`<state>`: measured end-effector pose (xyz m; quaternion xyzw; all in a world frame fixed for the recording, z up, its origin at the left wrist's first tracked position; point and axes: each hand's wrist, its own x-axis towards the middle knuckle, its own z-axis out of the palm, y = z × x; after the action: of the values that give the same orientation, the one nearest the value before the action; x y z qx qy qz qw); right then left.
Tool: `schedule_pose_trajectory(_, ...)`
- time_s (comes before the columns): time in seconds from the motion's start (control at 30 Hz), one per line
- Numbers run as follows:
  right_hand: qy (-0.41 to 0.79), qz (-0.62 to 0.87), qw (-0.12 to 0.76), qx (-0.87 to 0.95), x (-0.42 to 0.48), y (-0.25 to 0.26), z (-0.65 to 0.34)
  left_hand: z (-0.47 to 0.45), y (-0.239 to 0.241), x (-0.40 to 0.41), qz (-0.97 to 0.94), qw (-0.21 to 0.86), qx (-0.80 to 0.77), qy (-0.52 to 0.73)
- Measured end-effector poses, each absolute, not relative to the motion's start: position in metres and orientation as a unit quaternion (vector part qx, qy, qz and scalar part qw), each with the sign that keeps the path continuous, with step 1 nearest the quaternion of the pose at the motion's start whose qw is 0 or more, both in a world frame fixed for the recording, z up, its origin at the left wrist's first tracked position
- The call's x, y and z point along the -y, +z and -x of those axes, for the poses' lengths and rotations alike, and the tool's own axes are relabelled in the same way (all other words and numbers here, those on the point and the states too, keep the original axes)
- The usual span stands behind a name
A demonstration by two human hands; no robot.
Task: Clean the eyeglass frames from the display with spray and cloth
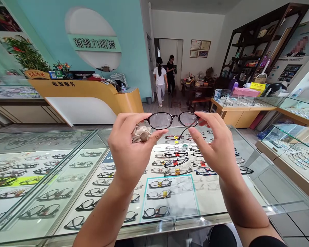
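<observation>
A pair of dark-rimmed eyeglasses is held up level above the glass display case, with faint print on its clear lenses. My left hand pinches the left end of the frame between thumb and fingers. A crumpled light cloth is tucked in that same palm. At the other end, my right hand is closed on the frame's right edge, its thumb just below the rim. One temple arm slants down behind the right lens; the other is mostly hidden by my left hand.
Rows of eyeglasses lie inside the glass display case under my forearms. More glass cases stand at right. Across the aisle is a wood-and-white counter. Two people are near the doorway at the back.
</observation>
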<state>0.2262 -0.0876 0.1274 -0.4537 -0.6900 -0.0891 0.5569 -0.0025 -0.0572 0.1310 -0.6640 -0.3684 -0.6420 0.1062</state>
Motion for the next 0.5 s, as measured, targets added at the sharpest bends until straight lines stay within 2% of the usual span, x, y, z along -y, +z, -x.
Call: schedule_pose_trajectory(0.5, -0.105, 0.449, 0.575, 0.676, 0.0916, 0.1279, -0.2259, 0.0081, 0.1329, 0.0566, 0.675, 0.058, 0.378, -0.630)
